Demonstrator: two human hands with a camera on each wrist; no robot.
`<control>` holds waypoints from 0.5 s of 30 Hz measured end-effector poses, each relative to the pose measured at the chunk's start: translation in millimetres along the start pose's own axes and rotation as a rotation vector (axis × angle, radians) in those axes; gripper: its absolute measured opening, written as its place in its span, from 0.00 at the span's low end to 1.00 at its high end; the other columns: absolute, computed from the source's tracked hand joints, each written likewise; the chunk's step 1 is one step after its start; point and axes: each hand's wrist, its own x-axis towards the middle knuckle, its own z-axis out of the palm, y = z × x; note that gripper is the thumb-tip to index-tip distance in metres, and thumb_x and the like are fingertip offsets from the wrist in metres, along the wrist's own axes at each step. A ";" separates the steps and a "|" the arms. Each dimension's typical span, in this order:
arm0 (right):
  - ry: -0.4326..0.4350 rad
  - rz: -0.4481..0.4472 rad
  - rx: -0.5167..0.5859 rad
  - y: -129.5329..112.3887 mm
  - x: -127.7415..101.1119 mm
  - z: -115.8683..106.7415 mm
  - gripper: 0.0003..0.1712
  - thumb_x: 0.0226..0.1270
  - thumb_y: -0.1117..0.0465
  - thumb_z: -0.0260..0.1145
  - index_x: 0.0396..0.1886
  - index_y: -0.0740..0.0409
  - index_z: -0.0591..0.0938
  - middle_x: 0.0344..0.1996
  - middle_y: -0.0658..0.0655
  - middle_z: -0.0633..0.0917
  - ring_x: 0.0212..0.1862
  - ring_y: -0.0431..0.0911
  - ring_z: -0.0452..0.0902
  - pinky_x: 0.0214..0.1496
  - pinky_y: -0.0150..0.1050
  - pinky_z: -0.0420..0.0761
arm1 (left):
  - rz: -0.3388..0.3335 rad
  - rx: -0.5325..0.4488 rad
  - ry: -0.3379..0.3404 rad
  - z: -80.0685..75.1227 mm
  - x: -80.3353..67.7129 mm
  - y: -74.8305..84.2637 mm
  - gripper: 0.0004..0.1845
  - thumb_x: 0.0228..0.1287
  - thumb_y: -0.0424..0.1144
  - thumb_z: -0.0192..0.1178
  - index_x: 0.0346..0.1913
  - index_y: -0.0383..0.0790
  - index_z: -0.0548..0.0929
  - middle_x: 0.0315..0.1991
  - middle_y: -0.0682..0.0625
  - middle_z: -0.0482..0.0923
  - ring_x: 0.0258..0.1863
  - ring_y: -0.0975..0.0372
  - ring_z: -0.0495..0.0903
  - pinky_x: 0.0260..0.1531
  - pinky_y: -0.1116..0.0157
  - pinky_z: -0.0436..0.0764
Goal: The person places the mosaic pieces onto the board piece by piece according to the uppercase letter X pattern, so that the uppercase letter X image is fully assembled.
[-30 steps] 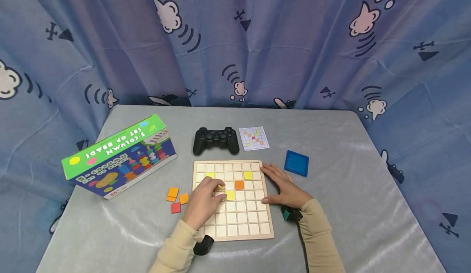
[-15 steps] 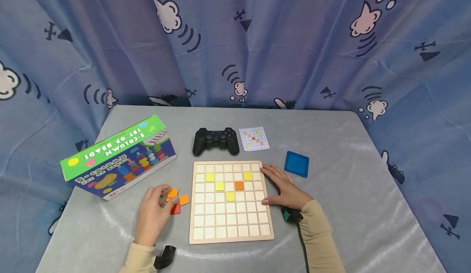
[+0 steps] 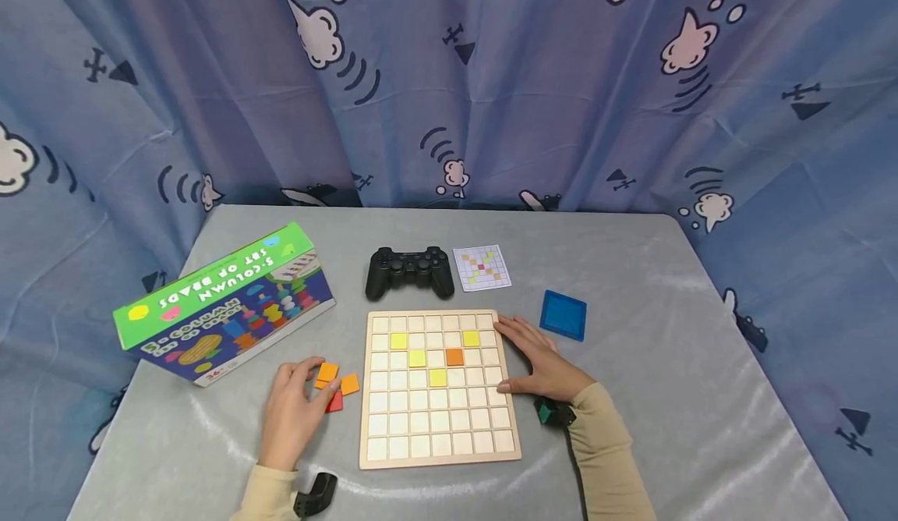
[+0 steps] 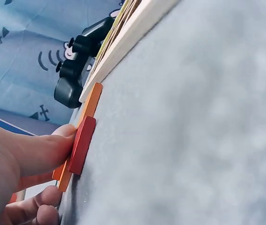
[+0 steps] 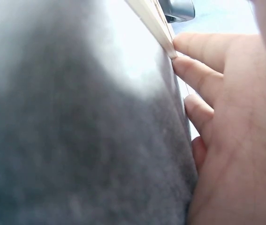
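At the left of the wooden grid board (image 3: 440, 462), my left hand (image 3: 289, 412) pinches an orange tile (image 3: 327, 373) between thumb and forefinger. A red tile (image 3: 335, 402) and another orange tile (image 3: 349, 384) lie beside it on the table. In the left wrist view the thumb tip is close against the red tile (image 4: 82, 145); the forefinger's contact is hidden. My right hand (image 3: 543, 365) rests along the board's right edge, fingers extended and touching the frame. Several yellow tiles, one of them a yellow tile (image 3: 438, 378), and an orange tile (image 3: 454, 357) sit in the board's cells.
Behind the board lie a black game controller (image 3: 410, 273) and a coloured pattern card (image 3: 482, 267). A blue square tray (image 3: 563, 315) is at the right. A large green and blue toy box (image 3: 228, 303) stands at the left. A patterned curtain (image 3: 449, 84) hangs behind the table (image 3: 666, 349).
My left hand has moved left from the board to the loose tiles, uncovering the yellow tiles in the cells. The right hand has stayed at the board's edge.
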 end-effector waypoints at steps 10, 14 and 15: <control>-0.003 -0.004 0.003 0.1 1.1 0.5 0.56 0.52 0.40 0.73 0.76 0.49 0.55 0.75 0.53 0.54 0.76 0.57 0.37 0.69 0.65 0.41 | -0.019 -0.009 -0.016 -0.9 0.5 -0.2 0.25 0.59 0.44 0.68 0.58 0.37 0.77 0.45 0.42 0.72 0.31 0.57 0.67 0.29 0.64 0.65; 0.001 -0.003 0.006 -0.2 1.1 0.5 0.56 0.52 0.41 0.73 0.76 0.50 0.56 0.75 0.53 0.54 0.76 0.57 0.37 0.69 0.65 0.41 | -0.014 -0.039 0.012 -3.5 -1.2 3.1 0.25 0.59 0.43 0.67 0.57 0.36 0.77 0.44 0.43 0.73 0.30 0.59 0.68 0.30 0.65 0.67; 0.001 -0.003 0.006 -0.3 1.2 0.5 0.56 0.52 0.41 0.73 0.76 0.50 0.56 0.75 0.53 0.54 0.76 0.57 0.37 0.69 0.65 0.41 | -0.001 -0.043 0.028 -4.3 -2.1 4.7 0.24 0.59 0.42 0.68 0.57 0.36 0.78 0.43 0.43 0.74 0.30 0.60 0.68 0.30 0.65 0.67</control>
